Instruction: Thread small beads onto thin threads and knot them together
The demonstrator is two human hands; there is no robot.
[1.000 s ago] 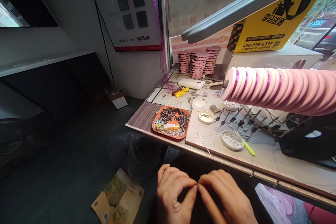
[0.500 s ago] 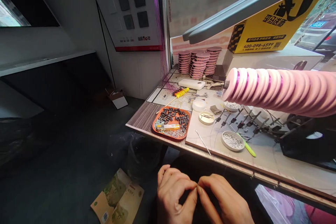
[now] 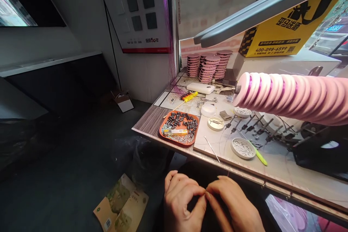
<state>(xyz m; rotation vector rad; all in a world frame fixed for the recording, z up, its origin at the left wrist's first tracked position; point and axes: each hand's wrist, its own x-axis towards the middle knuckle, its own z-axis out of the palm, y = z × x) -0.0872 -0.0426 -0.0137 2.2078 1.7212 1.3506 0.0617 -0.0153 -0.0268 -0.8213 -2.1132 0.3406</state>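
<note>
My left hand (image 3: 182, 203) and my right hand (image 3: 236, 207) meet below the table's front edge, over my dark lap. Thumb and forefinger of each are pinched together, tip to tip, on something too small to make out. On the table above them an orange tray (image 3: 179, 127) holds several small dark and silvery parts. A thin needle (image 3: 212, 149) lies on the white board (image 3: 274, 163), beside a small round dish of silver bits (image 3: 243, 148) and a green pen (image 3: 259, 156).
A long row of pink spools (image 3: 293, 94) hangs across the right. Stacks of pink discs (image 3: 208, 66) stand at the back by a white case (image 3: 200, 87). A grey lamp arm (image 3: 261, 7) reaches overhead. A printed box (image 3: 121, 206) lies on the dark floor.
Both hands stay pinched together and have shifted slightly lower in view; the view has drifted a little to the left. Nothing on the table has moved.
</note>
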